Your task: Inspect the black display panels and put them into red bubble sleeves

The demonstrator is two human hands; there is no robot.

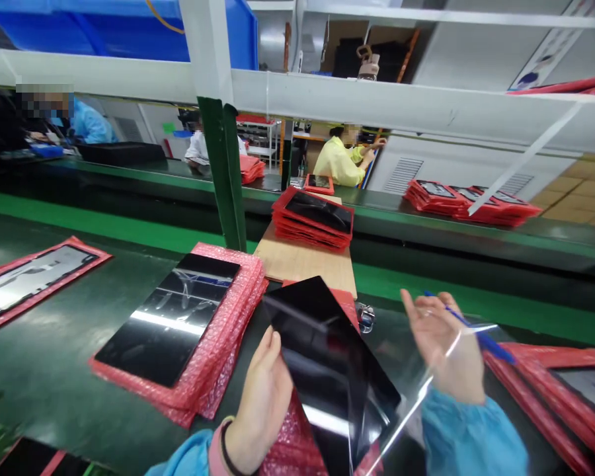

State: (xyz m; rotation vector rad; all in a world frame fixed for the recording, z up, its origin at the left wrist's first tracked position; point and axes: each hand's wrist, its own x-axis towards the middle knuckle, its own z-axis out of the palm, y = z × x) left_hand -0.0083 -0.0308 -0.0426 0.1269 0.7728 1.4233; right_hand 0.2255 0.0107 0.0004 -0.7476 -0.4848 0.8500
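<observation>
My left hand grips the left edge of a glossy black screen panel, which is tilted above pink bubble wrap. To its right, my right hand is raised, palm up, with a slim blue pen-like tool lodged among its fingers. A clear film stretches between the panel and this hand, catching the light; whether the fingers pinch it is hard to make out. Beside my left hand, another black screen panel lies flat on stacked pink bubble-wrap sleeves.
Red-wrapped panels are piled on a wooden board ahead. More red sleeves lie at the right, and a wrapped panel at the far left. A green-wrapped post rises from the bench. Several people work beyond, one in a yellow top.
</observation>
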